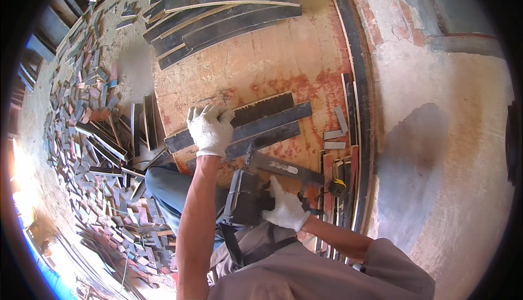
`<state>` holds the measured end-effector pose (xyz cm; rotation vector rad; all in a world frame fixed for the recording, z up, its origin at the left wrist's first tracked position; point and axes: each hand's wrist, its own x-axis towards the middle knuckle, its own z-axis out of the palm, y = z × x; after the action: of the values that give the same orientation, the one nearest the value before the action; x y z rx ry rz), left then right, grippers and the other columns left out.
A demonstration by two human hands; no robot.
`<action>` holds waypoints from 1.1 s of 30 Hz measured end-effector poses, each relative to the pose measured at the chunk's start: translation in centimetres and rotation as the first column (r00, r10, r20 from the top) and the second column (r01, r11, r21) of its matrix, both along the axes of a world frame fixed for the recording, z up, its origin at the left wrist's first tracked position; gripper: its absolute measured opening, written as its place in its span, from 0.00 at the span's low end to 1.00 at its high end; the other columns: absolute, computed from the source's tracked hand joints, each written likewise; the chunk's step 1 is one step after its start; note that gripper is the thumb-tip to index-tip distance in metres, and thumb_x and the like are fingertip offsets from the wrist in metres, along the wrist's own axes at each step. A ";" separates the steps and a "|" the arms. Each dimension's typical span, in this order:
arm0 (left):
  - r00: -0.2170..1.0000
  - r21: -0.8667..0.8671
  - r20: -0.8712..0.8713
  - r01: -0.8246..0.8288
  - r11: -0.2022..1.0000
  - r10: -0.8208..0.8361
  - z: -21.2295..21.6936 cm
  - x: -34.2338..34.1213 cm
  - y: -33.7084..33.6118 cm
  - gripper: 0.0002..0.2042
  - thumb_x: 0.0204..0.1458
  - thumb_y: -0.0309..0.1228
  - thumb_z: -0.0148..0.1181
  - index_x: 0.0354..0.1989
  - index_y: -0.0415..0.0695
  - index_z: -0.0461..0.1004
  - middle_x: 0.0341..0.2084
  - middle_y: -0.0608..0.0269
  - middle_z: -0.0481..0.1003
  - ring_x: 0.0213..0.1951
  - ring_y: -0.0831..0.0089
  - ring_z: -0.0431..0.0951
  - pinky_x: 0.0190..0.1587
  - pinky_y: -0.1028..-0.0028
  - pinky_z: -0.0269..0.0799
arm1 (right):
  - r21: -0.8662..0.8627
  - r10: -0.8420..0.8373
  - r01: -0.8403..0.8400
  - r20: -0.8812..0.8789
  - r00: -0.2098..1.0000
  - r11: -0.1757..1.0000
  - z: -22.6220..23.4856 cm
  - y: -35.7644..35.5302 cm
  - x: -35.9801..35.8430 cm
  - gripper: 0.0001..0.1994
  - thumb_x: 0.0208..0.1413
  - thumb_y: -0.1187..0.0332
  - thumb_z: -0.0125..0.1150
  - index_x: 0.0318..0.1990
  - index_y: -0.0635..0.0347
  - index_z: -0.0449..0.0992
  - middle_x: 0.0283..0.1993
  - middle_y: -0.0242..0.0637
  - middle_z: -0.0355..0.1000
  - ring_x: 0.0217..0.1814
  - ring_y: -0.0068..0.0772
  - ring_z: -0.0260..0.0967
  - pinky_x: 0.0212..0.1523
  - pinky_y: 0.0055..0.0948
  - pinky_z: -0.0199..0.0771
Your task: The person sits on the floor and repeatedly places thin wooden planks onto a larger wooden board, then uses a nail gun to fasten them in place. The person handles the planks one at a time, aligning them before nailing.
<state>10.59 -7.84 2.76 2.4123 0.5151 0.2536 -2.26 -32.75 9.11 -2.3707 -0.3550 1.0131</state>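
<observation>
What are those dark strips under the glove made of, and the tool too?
The dark strips look like plywood with a smooth dark coating: pale wood shows along their cut edges. The tool in the right hand seems grey metal, dull and scuffed. The left hand wears a white knitted glove.

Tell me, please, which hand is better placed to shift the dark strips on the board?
Left. The left hand already presses on the dark strips, fingers spread over their near end. The right hand is wrapped around the nail gun, so it is occupied.
</observation>
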 end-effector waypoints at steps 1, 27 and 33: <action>1.000 -0.001 0.001 0.000 1.000 0.000 -0.1 0.0 0.0 0.05 0.47 0.35 0.67 0.23 0.50 0.84 0.26 0.63 0.81 0.35 0.59 0.76 0.54 0.61 0.65 | 0.044 0.025 -0.030 0.117 0.993 0.999 1.1 -0.5 0.6 0.55 0.43 0.60 0.72 0.74 0.76 0.43 0.45 0.61 0.77 0.43 0.64 0.78 0.50 0.47 0.77; 0.999 -0.017 -0.011 -0.031 0.999 0.031 -0.2 -0.1 0.0 0.05 0.47 0.34 0.66 0.23 0.51 0.83 0.26 0.65 0.80 0.37 0.60 0.75 0.54 0.63 0.64 | 0.165 -0.568 0.710 -0.490 0.661 0.684 8.7 -3.9 19.1 0.06 0.55 0.72 0.62 0.33 0.67 0.77 0.15 0.34 0.65 0.14 0.30 0.65 0.16 0.32 0.67; 0.999 -0.020 -0.045 -0.011 1.000 0.011 0.2 0.0 0.1 0.07 0.46 0.39 0.68 0.27 0.50 0.84 0.27 0.62 0.80 0.41 0.57 0.74 0.52 0.60 0.67 | 0.122 -0.617 0.718 -0.428 0.661 0.685 9.7 -3.1 18.9 0.13 0.55 0.72 0.60 0.44 0.71 0.80 0.16 0.32 0.64 0.12 0.27 0.62 0.17 0.30 0.67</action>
<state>10.55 -7.74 2.95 2.4012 0.5487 0.1985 16.67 -35.89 18.83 -1.7557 0.4822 0.9037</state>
